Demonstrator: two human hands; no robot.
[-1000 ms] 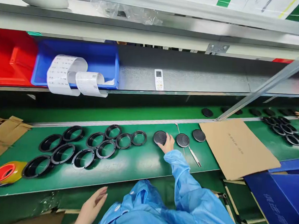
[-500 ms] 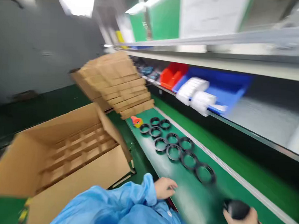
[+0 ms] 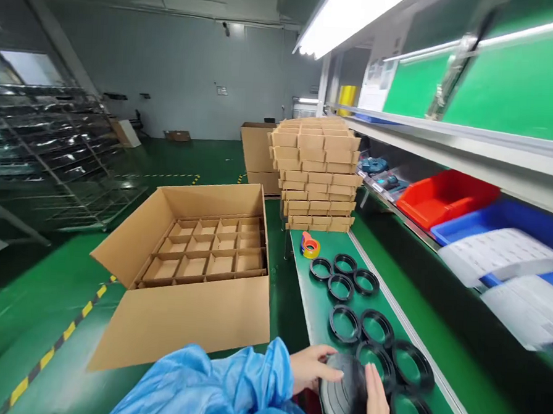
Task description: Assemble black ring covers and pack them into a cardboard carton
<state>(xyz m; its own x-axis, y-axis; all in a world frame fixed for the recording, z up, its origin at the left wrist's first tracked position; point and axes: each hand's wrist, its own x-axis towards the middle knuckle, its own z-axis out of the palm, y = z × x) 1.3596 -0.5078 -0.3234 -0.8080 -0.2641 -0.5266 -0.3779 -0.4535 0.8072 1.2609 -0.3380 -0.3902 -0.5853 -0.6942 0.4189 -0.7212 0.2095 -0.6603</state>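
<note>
Between my two hands is a round dark part (image 3: 341,389) with ringed ridges on its grey face; its exact kind does not show. My left hand (image 3: 312,369) grips its left edge, thumb across the face. Along the right edge lie the fingers of my right hand (image 3: 375,400), with the thumb at the bottom. Several black rings (image 3: 376,328) lie flat on the green bench (image 3: 320,308), just beyond and right of the held part. Left of the bench stands an open cardboard box (image 3: 192,314) with a divider grid (image 3: 209,243) inside.
Stacked cardboard dividers (image 3: 320,172) rise at the bench's far end, behind a tape roll (image 3: 310,247). A shelf on the right carries a red bin (image 3: 444,197), a blue bin (image 3: 526,223) and white labelled packets (image 3: 503,256). A wire rack (image 3: 52,152) stands far left.
My view has swung left toward the box. My right hand has brought the dark part from the right side of the bench to my left hand, which now grips it too.
</note>
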